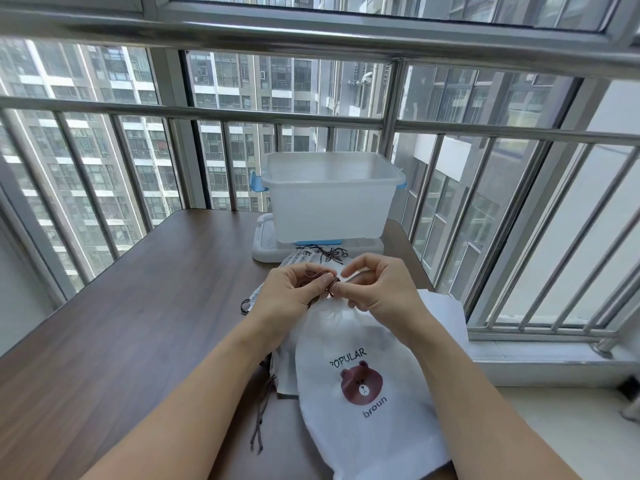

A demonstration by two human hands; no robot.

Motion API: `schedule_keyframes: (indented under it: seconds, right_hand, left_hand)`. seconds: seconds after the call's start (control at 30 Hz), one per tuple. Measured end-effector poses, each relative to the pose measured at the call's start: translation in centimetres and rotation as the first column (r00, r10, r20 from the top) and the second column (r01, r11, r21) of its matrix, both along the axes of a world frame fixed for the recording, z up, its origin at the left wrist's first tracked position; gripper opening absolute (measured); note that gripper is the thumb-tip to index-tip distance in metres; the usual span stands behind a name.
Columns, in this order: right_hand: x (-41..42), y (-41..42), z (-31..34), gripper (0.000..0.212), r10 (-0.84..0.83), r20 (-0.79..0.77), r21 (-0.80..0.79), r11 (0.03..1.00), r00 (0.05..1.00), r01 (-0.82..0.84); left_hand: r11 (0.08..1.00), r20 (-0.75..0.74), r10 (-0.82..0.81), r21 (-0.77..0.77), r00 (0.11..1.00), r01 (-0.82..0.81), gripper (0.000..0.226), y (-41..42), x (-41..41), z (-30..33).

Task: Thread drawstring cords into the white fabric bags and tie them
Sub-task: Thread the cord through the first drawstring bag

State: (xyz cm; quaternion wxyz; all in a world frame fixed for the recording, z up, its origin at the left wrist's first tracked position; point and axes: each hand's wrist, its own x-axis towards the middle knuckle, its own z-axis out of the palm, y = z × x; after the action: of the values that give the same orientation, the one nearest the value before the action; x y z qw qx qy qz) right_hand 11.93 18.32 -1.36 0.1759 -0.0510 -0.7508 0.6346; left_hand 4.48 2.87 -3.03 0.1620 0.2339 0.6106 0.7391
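Pinching a brown cord (320,274) in left hand (291,292) and right hand (377,289) fingers, over white bag (363,393) near counter (138,323) right edge.

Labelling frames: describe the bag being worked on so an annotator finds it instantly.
On the brown table, in front of the translucent storage bin, several white bags lie overlapping. The target bag is nearest the camera, its gathered top under both hands. Only it shows a brown bear print with "POPULAR".
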Motion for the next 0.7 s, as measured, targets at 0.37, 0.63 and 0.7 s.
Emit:
schedule_keyframes:
  seconds: [0.37, 0.63, 0.7]
  right_hand:
    - [-0.4, 0.6, -0.5, 0.008, 0.033, -0.028, 0.262, 0.965, 0.999, -0.024]
    - [-0.7, -0.2, -1.2, 0.01, -0.076, -0.096, 0.429, 0.897, 0.992, 0.11]
    - [-1.1, 0.0, -1.5, 0.008, -0.041, -0.049, 0.4, 0.915, 0.998, 0.058]
  left_hand:
    - [0.989, -0.348, 0.054, -0.11, 0.936, -0.098, 0.01, -0.4, -0.4, 0.2]
    - [0.98, -0.475, 0.06, -0.138, 0.878, -0.142, 0.012, -0.2, -0.3, -0.1]
    - [0.985, -0.449, 0.059, -0.118, 0.892, -0.124, 0.012, -0.1, -0.6, -0.2]
